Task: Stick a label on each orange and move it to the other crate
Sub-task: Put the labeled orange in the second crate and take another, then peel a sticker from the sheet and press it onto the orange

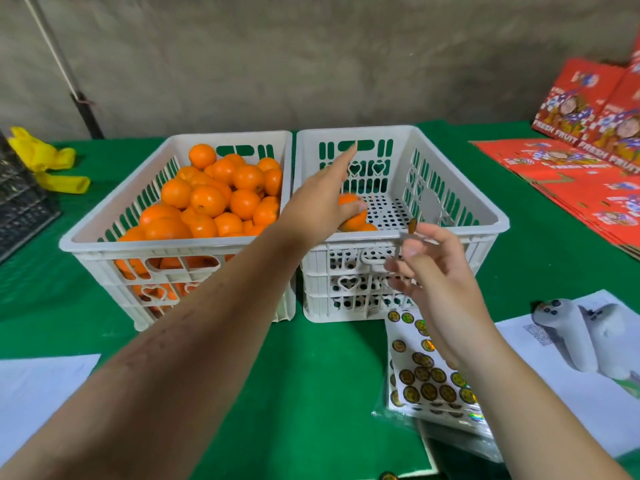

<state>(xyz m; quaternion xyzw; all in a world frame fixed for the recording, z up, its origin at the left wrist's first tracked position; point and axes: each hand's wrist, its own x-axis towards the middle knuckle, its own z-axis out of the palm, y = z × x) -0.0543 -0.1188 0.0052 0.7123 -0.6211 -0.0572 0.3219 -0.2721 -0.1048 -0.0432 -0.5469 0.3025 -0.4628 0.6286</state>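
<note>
Placing an orange, next label ready

Full crate [104,233] stays left; the left hand [322,199], thumb curled round an orange [351,216] and forefinger straight, should lower it gently inside the right crate [485,209]. The right hand [436,271] pinches a label [412,226].

A rough grey wall [311,57] stands behind a table covered in green cloth [311,375]. A dark pole [81,109] with a pale cord [52,46] leans against the wall at the left. Flat red fruit cartons [571,181] lie stacked on the table's right, with more propped up against the wall.
</note>
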